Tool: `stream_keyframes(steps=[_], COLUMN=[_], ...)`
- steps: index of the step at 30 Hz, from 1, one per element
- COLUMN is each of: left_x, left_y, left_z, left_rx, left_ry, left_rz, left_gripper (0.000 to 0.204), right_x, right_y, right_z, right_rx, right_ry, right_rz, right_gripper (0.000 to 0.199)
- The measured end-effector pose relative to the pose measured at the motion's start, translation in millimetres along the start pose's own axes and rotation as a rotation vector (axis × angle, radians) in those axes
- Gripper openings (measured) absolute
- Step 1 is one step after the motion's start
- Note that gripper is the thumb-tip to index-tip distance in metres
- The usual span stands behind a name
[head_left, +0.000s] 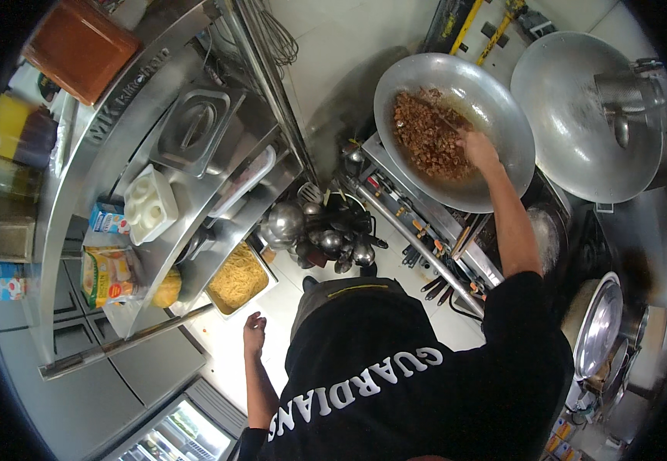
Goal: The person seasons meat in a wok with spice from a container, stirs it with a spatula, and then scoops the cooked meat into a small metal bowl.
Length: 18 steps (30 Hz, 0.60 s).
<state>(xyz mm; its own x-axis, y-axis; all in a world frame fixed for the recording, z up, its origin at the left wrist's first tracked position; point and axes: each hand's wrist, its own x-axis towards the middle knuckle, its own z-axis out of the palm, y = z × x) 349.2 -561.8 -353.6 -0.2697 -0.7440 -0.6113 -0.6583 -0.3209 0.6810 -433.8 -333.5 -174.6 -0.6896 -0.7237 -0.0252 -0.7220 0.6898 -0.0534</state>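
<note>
A wide metal wok (495,100) sits on the stove at the upper right, holding browned minced meat (426,142) with oil around it. Over the wok's right side my right hand (478,147) is closed around the thin handle of a stirring utensil (447,120). Its far end is buried in the meat, so its exact kind cannot be made out. My left hand (254,334) hangs low at my left side, fingers loosely bent and apart, nothing visible in it. Nearest to it is a white tray of yellow noodle-like strands (239,280) on the shelf edge.
A second large wok (572,115) stands to the right with a metal pot at its rim. Ladles and other utensils (326,234) hang in a cluster ahead of me. Steel shelves (203,207) on the left carry a lidded steel pan (193,131), an egg tray (149,206) and packages.
</note>
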Motion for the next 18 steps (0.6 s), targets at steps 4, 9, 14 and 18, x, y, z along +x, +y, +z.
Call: stream_keyframes(steps=[4, 9, 14, 18], left_x=[-13, -31, -11, 6], left_y=[-13, -69, -51, -25], left_z=[0, 1, 2, -6], left_rx=[-0.059, -0.120, -0.040, -0.086], left_ry=[0.000, 0.002, -0.065, -0.032], left_rz=[-0.142, -0.277, -0.226, -0.163], left_gripper=[0.043, 0.043, 0.040, 0.038], right_x=[-67, -118, -125, -115], right_y=[-15, 122, 144, 14], right_z=[-72, -54, 24, -35], right_rx=[-0.098, -0.022, 0.263, 0.524], right_ry=[-0.137, 0.004, -0.193, -0.367], right_rz=[-0.016, 0.179, 0.218, 0.462], right_gripper=[0.034, 0.030, 0.029, 0.035])
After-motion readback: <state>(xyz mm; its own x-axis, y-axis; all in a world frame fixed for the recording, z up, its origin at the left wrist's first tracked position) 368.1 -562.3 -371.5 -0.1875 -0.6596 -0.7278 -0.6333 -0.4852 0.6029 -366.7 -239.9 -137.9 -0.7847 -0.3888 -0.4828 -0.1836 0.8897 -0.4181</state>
